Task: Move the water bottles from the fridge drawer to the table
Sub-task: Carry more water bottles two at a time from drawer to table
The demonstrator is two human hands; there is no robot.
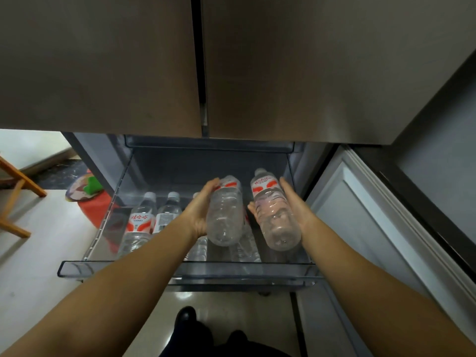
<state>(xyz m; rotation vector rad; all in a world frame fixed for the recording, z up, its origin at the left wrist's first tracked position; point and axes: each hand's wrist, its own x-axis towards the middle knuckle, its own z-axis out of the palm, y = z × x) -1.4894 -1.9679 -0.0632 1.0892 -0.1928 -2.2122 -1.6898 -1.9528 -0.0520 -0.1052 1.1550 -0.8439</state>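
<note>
Above the open fridge drawer (185, 273), which holds more clear bottles (140, 222) lying at its left, the left hand (199, 210) grips one water bottle (225, 215) and the right hand (296, 210) grips another bottle (274, 215).

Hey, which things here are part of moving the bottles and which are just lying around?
Part of the job:
left hand holding a bottle
right hand holding a bottle
bottles left in the drawer
fridge drawer

Just lying about:
wooden stool
red bucket
</note>
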